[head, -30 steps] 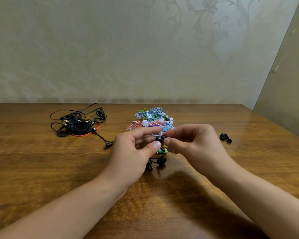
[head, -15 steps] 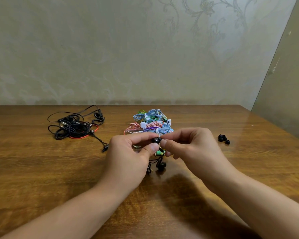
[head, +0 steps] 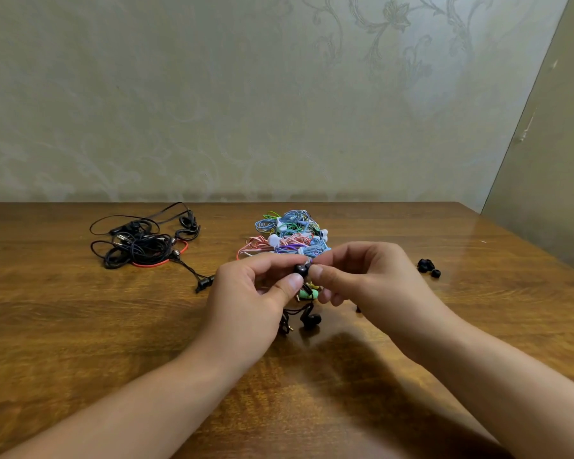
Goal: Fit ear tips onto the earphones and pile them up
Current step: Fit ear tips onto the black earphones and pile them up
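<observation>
One black earbud [head: 301,270] is pinched between the thumb and forefinger of the left hand [head: 246,303], while an ear tip [head: 309,268], mostly hidden, is pressed against it by the fingertips of the right hand [head: 371,283]; both grips are narrow and closed on these small parts. The pair is held just above the tabletop [head: 80,326], at the centre of the view. The tip is judged soft, light and springy, so it is best taken by its rim and rolled over the nozzle; the bud is judged hard and smooth, best held by its body. Its cable hangs down to a second bud [head: 310,320] at 6 o'clock. Coloured earphones [head: 289,236] are piled at 12 o'clock, a black tangle [head: 140,243] lies at 10 o'clock, and spare tips [head: 428,267] wait at 3 o'clock.
</observation>
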